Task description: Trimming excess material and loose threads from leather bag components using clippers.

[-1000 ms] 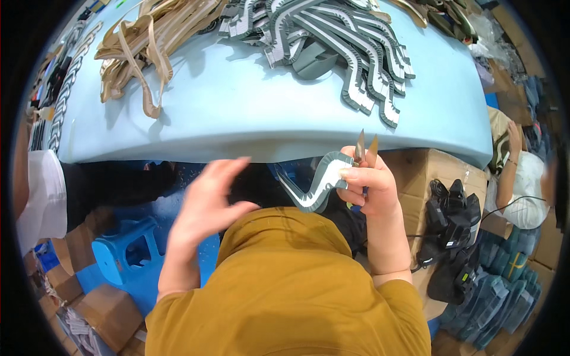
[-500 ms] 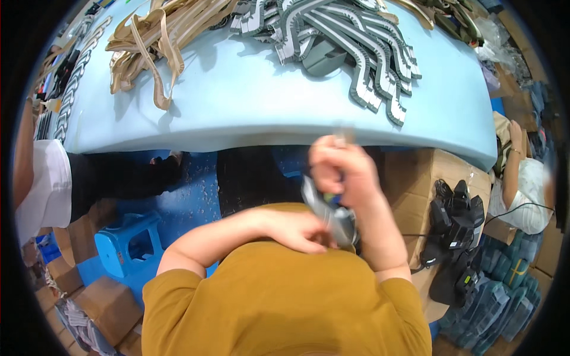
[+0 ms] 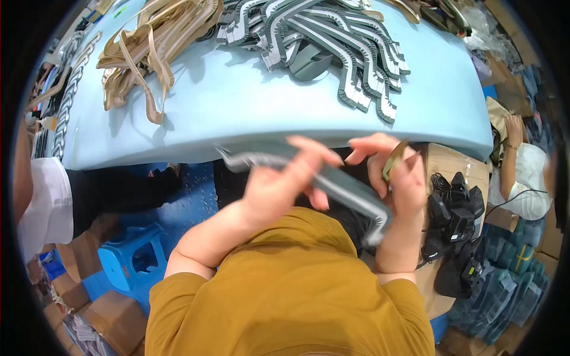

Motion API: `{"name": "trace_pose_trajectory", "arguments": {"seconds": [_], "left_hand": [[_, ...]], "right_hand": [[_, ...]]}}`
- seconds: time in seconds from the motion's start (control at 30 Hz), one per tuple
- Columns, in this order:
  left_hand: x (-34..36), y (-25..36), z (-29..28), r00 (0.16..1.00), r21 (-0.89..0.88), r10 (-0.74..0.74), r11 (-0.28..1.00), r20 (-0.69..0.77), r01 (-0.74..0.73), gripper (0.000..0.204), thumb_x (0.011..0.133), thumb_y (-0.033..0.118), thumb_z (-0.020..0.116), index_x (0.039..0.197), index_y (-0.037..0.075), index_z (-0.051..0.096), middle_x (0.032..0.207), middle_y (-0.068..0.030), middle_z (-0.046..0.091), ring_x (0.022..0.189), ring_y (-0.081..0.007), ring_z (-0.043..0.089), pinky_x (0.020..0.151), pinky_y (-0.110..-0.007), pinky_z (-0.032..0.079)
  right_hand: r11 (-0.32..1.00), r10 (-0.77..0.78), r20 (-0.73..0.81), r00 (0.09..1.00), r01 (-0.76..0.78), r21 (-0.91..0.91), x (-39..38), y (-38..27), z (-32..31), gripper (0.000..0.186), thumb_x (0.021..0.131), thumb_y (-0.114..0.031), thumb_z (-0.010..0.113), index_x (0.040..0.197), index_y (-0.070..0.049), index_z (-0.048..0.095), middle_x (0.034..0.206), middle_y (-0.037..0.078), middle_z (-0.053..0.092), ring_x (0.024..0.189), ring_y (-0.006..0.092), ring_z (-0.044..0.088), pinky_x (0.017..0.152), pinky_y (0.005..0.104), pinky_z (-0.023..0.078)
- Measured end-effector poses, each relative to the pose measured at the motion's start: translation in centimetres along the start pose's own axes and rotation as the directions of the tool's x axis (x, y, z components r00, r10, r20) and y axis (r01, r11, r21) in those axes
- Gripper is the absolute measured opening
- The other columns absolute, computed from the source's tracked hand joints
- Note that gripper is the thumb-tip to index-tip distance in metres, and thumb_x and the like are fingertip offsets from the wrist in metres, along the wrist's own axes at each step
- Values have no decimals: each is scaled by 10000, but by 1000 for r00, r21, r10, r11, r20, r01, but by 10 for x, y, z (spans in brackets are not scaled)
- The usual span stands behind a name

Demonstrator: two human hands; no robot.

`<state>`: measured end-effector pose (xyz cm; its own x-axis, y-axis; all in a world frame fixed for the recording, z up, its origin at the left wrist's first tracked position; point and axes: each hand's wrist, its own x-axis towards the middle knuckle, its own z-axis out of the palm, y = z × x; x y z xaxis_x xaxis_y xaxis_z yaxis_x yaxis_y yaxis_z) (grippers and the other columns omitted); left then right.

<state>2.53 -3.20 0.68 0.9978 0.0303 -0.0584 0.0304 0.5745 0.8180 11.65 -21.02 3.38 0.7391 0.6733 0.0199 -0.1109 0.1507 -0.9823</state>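
Strip (image 3: 351, 192), gripped by left fingers (image 3: 310, 152), slants from beside the bench's (image 3: 148, 147) near edge toward the right forearm (image 3: 401, 243), with right fingers (image 3: 373, 144) holding scissors (image 3: 394, 160).

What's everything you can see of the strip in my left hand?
The strip is long, blurred, dark grey with a white band, and looks like fabric. Both ends bend. It slants down rightward beside the table, held near its middle by the left hand; whether the right hand touches it is unclear.

a blue stool (image 3: 114, 268) stands on the blue floor (image 3: 195, 191).
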Motion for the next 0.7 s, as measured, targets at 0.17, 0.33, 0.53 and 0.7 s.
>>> {"name": "trace_pose_trajectory", "arguments": {"seconds": [0.17, 0.33, 0.53, 0.7], "left_hand": [[24, 15, -8, 965, -230, 84, 963, -249, -143, 293, 945, 266, 446, 1023, 6, 555, 690, -70, 587, 535, -109, 529, 512, -229, 442], [22, 3, -25, 962, -93, -27, 996, -270, 2, 428, 916, 407, 452, 1065, 16, 546, 881, -65, 597, 629, -84, 531, 520, -190, 417], [1, -7, -21, 932, 312, -362, 885, -5, 346, 274, 851, 251, 593, 993, 16, 593, 807, -16, 601, 628, -50, 508, 553, -196, 421], [-2, -15, -18, 934, 85, -345, 932, -96, 353, 173, 859, 193, 594, 899, 25, 593, 736, -4, 589, 605, -58, 537, 572, -203, 453]], "right_hand": [[970, 22, 70, 997, -4, -245, -9, 30, 15, 298, 746, -87, 674, 1009, 13, 578, 788, 19, 571, 683, 70, 520, 585, 211, 427], [965, 251, -7, 968, -250, 80, 14, 20, 5, 168, 787, -95, 640, 928, -10, 608, 676, -26, 550, 476, 9, 393, 419, 165, 275], [959, 270, -61, 961, -262, 105, 37, 36, 17, 172, 774, -146, 647, 890, -23, 614, 576, -54, 486, 402, 7, 326, 375, 173, 208], [991, 134, -178, 975, -132, 23, 40, 37, 29, 249, 836, -126, 584, 1045, 8, 574, 667, -49, 493, 483, 5, 363, 423, 163, 251]]}}
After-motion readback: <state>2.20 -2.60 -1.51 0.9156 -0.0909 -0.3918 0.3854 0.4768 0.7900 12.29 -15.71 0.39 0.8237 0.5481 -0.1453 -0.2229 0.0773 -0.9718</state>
